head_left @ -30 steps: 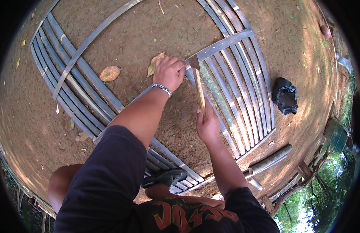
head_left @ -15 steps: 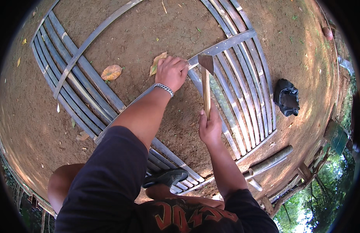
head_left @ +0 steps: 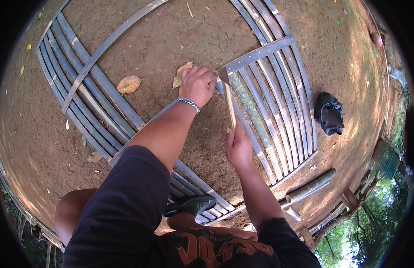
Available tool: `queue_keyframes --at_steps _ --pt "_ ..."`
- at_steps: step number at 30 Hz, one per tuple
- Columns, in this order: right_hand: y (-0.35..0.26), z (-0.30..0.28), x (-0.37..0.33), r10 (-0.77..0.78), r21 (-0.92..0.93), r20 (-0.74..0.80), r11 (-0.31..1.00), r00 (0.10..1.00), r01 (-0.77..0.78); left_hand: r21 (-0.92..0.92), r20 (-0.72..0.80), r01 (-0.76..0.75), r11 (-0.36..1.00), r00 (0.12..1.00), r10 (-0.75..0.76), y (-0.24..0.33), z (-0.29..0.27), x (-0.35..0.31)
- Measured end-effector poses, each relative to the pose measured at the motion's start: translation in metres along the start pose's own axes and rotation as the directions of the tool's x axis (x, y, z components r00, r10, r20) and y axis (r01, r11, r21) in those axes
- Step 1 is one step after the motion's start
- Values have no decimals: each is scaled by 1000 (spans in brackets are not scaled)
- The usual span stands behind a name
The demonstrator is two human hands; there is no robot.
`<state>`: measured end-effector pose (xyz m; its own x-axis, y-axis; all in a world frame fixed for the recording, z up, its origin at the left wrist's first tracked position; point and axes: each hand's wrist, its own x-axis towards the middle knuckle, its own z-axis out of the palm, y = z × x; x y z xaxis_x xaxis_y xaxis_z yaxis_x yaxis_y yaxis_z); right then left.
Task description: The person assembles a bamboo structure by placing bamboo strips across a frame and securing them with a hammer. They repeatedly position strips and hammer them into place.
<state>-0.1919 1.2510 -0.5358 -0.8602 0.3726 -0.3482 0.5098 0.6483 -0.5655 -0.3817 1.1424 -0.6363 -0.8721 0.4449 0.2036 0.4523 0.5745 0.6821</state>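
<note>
A black bag (head_left: pixel 330 114) lies on bare dirt, dry leaves (head_left: pixel 129 83) nearby, a bamboo pole (head_left: pixel 310 187) below.

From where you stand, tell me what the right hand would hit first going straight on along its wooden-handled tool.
Probably the grey bamboo crosspiece, where the tool's head sits, beside the left hand; depth is unclear from the right hand.

Left hand (head_left: pixel 197 85) reaches forward, fingers seemingly curled; right hand (head_left: pixel 238 147) clenched, arm bent.

Matt grey weathered bamboo slats (head_left: pixel 260 111), pale smooth wooden hammer handle (head_left: pixel 230 109), rough dry dirt ground (head_left: pixel 171 35)
</note>
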Motion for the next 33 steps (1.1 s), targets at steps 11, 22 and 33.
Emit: queue_keyframes --at_steps 11,22,33 --pt "2 1 1 -13 -21 -20 1000 1000 12 24 4 -5 1000 1000 5 -1 1 2" --pt "7 7 -4 -22 61 -81 998 996 27 -43 -11 65 997 998 -66 0 -2 -2" --pt "3 13 -12 105 84 -47 991 993 -101 -135 62 123 983 991 -116 -2 -5 1"
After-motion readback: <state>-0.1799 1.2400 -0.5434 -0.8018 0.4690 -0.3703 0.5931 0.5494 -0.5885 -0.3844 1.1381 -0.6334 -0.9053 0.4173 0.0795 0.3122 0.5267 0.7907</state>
